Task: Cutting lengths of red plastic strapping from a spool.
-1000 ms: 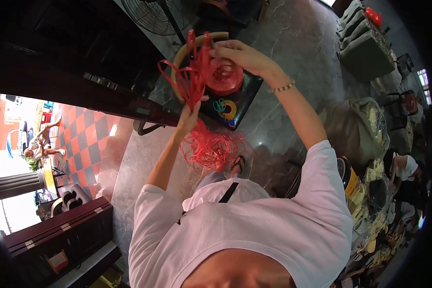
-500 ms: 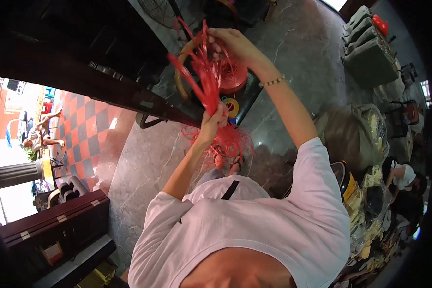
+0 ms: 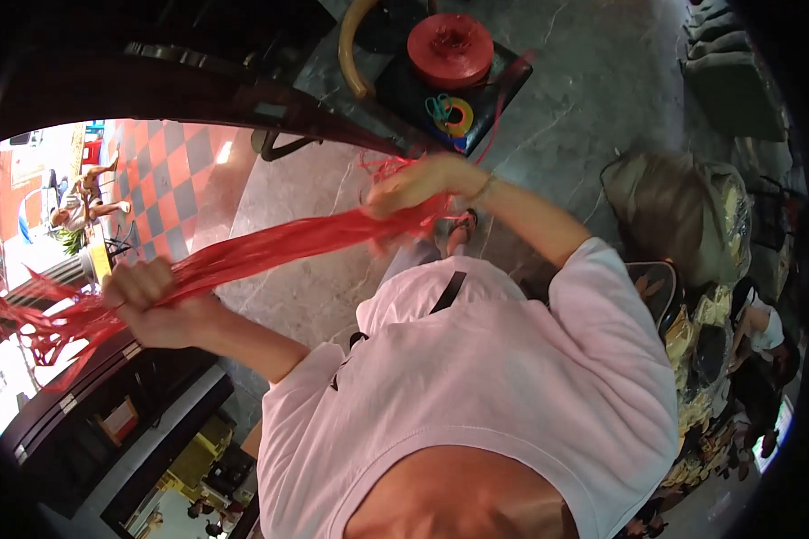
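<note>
- L hand [image 3: 153, 301]: clenched round red strands [image 3: 274, 251]; loose ends splay past fist.
- R hand [image 3: 413, 190]: grasping same bundle nr its other end; outline blurred.
- Strands: stretched betw. hands, above floor [image 3: 548, 126].
- Red roll [image 3: 449, 52] on blk seat [image 3: 400, 88]; yel. ring [image 3: 461, 114] just beside teal loops [image 3: 439, 110], same seat.

The left hand [image 3: 148, 301] has swung from near 12 o'clock out to 9 o'clock, drawing the upright bunch of red ribbon [image 3: 270, 251] into a long sideways stretch. The right hand [image 3: 413, 187], at 12 o'clock, has dropped nearer the middle, uncovering the ribbon roll [image 3: 454, 68].
</note>
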`<state>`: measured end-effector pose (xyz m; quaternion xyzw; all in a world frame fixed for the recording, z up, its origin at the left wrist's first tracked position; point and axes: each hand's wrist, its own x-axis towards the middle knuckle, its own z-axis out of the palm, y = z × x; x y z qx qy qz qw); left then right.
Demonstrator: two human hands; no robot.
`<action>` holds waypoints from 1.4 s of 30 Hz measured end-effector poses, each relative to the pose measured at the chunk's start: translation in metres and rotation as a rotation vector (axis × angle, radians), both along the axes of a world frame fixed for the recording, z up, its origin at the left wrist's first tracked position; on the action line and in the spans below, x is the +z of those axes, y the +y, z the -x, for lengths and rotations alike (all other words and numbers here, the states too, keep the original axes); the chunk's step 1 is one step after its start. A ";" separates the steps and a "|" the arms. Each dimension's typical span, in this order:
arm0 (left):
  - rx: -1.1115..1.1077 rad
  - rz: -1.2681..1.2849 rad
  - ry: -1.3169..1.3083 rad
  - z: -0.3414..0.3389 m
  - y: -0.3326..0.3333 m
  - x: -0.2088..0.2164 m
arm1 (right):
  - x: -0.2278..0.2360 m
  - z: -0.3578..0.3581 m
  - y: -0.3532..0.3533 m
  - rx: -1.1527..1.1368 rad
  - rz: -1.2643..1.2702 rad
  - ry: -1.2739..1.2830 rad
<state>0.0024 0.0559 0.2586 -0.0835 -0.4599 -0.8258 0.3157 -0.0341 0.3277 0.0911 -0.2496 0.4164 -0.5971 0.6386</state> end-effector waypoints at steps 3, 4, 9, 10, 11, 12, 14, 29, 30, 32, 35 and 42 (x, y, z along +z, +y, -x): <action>-0.033 -0.177 0.049 -0.009 -0.103 0.010 | -0.031 0.027 0.033 0.174 0.021 0.381; -0.121 -0.203 0.051 -0.015 -0.141 0.010 | -0.041 0.033 0.052 0.132 0.013 0.425; 0.145 -0.328 -0.044 -0.059 -0.326 -0.019 | -0.066 0.058 0.118 -0.075 -0.569 0.668; 0.345 -0.421 -0.099 -0.066 -0.352 -0.033 | -0.063 0.060 0.126 -0.151 -0.575 0.682; 0.319 -0.483 -0.188 -0.068 -0.373 -0.051 | -0.056 0.062 0.131 -0.219 -0.593 0.689; 0.422 -0.585 -0.291 -0.073 -0.385 -0.072 | -0.046 0.065 0.134 -0.319 -0.586 0.781; 0.324 -0.233 -0.705 -0.087 -0.380 -0.135 | -0.021 0.072 0.133 -0.498 -0.584 0.944; -0.548 1.415 -0.523 0.015 0.080 -0.127 | 0.076 0.034 -0.009 -0.144 -0.440 1.420; -0.710 1.376 -0.665 0.023 0.087 -0.123 | 0.072 0.040 -0.006 -0.145 -0.421 1.481; -0.683 1.452 -0.509 0.035 0.091 -0.125 | 0.056 0.054 0.005 -0.068 -0.424 1.376; -0.691 1.606 -0.456 0.046 0.074 -0.133 | 0.010 0.080 0.032 -0.045 -0.413 1.267; -0.508 1.789 -0.667 0.038 -0.047 -0.161 | -0.083 0.115 0.140 -0.341 -0.821 1.244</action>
